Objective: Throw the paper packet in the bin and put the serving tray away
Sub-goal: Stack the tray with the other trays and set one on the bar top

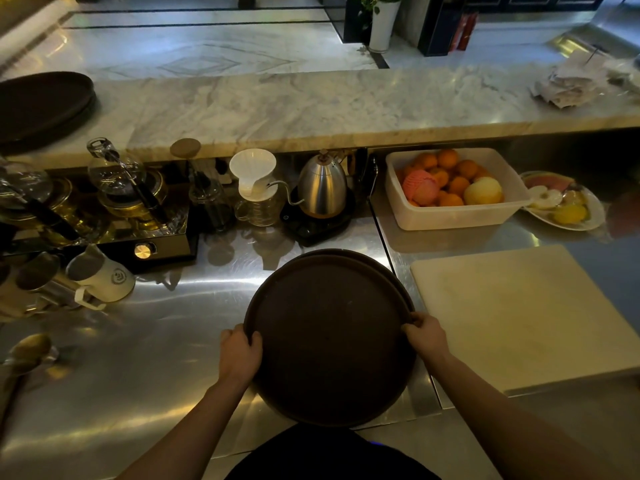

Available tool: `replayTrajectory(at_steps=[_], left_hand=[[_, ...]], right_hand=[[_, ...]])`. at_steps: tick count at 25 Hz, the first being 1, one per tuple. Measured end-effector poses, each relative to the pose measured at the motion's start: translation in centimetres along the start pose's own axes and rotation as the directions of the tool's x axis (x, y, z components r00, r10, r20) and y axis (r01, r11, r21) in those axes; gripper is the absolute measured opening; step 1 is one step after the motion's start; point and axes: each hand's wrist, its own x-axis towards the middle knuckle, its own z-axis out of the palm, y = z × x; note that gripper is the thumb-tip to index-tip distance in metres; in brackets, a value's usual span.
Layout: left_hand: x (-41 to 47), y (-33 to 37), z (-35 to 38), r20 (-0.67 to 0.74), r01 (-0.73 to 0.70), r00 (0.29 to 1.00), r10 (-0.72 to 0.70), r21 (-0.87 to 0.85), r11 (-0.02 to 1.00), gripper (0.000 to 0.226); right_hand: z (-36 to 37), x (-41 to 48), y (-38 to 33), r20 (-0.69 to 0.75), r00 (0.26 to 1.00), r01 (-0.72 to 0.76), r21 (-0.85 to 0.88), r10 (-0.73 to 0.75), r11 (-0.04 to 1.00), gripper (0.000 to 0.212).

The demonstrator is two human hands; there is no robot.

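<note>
Both hands hold the round brown serving tray just above the steel surface: the left hand has its grip clamped on the left rim, the right hand on the right rim. A white cutting board lies just right of it. Beyond stand a kettle and a tub of fruit, with more dark trays stacked on the marble ledge

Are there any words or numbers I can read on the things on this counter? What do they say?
No text here can be read.
White milk pitcher: a round dark logo on its side, too small and blurred to read.
Red packages on the floor far back: any print is too blurred to read.
Papers on the marble bar top: too blurred to read.
Brown serving tray: no text.
</note>
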Motion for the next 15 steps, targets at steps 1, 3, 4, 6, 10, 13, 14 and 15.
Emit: replayTrajectory(at_steps=[1,3,4,6,10,13,14,15], left_hand=[[0.0,0.2,0.1,0.006,0.001,1.000,-0.001,-0.003,1.000,0.028],[0.0,0.6,0.4,0.013,-0.006,1.000,0.006,-0.011,1.000,0.027],[0.1,0.8,0.5,0.014,-0.007,1.000,0.007,-0.015,1.000,0.028],[0.1,1.0,0.8,0.019,0.007,1.000,-0.007,-0.021,1.000,0.030],[0.0,1.2,1.3,0.045,-0.003,0.999,0.004,-0.010,1.000,0.030],[0.2,1.4,1.4,0.030,0.004,1.000,-0.004,-0.014,1.000,0.029],[0.2,1.4,1.4,0.029,0.006,1.000,-0.006,-0.013,1.000,0.029],[0.3,1.5,1.5,0.029,0.007,1.000,-0.007,-0.016,1.000,0.028]], right_hand=[[-0.1,0.2,0.1,-0.008,1.000,0.006,-0.010,-0.006,1.000,0.030],[-0.2,0.5,0.2,-0.019,1.000,0.025,-0.017,-0.025,1.000,0.030],[-0.2,0.5,0.2,-0.025,0.999,0.031,-0.015,-0.031,0.999,0.029],[-0.3,0.7,0.1,-0.040,0.999,0.032,-0.009,-0.032,0.999,0.028],[-0.5,1.3,0.0,-0.063,0.998,0.022,0.003,-0.022,1.000,0.031],[-0.7,2.1,0.1,-0.065,0.998,-0.009,0.015,0.010,1.000,0.037],[-0.7,2.1,0.0,-0.065,0.998,-0.013,0.030,0.015,0.999,0.033],[-0.7,2.0,-0.1,-0.061,0.998,-0.016,0.045,0.018,0.999,0.029]])
